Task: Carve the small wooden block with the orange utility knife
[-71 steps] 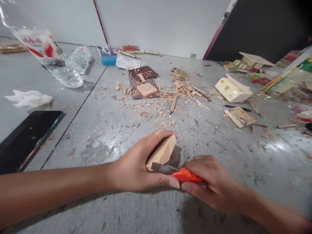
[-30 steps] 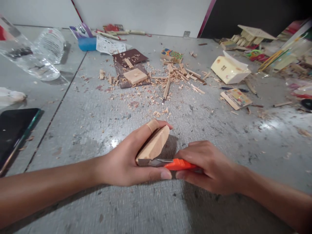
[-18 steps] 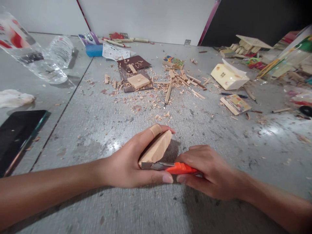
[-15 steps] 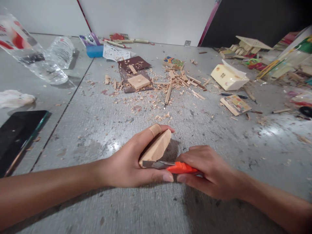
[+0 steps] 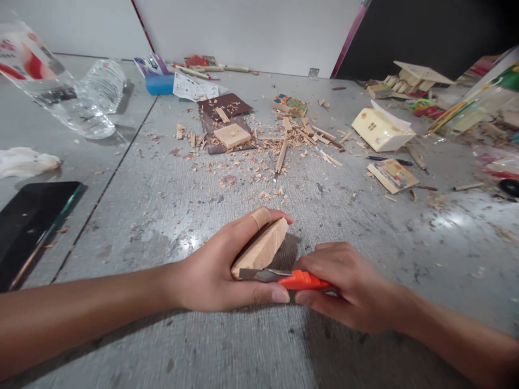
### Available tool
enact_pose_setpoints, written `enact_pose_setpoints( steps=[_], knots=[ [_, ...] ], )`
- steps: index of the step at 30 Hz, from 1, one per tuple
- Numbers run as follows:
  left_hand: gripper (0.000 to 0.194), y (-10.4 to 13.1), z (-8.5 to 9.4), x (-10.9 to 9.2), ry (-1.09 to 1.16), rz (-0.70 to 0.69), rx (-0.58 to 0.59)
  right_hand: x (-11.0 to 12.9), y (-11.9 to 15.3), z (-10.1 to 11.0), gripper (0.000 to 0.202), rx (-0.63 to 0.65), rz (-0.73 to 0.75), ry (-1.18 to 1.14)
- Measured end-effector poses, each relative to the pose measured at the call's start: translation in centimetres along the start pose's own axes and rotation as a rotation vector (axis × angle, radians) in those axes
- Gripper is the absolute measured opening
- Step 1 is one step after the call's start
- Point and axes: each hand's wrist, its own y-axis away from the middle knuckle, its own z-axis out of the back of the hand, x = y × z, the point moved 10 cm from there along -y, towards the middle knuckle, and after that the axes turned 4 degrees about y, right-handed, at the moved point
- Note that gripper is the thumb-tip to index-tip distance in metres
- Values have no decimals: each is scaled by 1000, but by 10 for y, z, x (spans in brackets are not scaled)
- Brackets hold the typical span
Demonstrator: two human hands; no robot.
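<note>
A pale wood block with a pointed far end is gripped by my left hand, fingers along its far side and thumb stretched out below it. A tan bandage wraps one finger. My right hand is closed round an orange utility knife. The knife's metal blade points left and lies against the near end of the block, just above my left thumb. Both hands are low over the grey table.
Wood shavings, a square wood piece and a carving tool lie beyond my hands. Plastic bottles and a phone are at left. A yellow tissue pack and a small painted block are at right.
Hardly anything differs. The view has shifted very slightly, and both hands keep the same hold, with the blade still against the block's near end.
</note>
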Motion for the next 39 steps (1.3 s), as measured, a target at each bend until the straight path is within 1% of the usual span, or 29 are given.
enact_pose_setpoints(
  steps=[8,24,29,34,39],
  knots=[
    [73,-1,-3,-3,1,-25,23,-1,-1,-2,42,36,-21,-23],
    [70,0,-4,-5,-41,-40,48,-1,-1,-2,45,60,-33,-32],
    [70,0,-4,-4,-46,-41,46,-3,-1,-3,42,66,-49,-23],
    [69,-1,-5,-3,-73,-29,52,-1,-1,-1,37,48,-24,-19],
    [69,-1,-3,-5,-96,-28,44,-2,-1,-1,29,68,-29,-20]
  ],
)
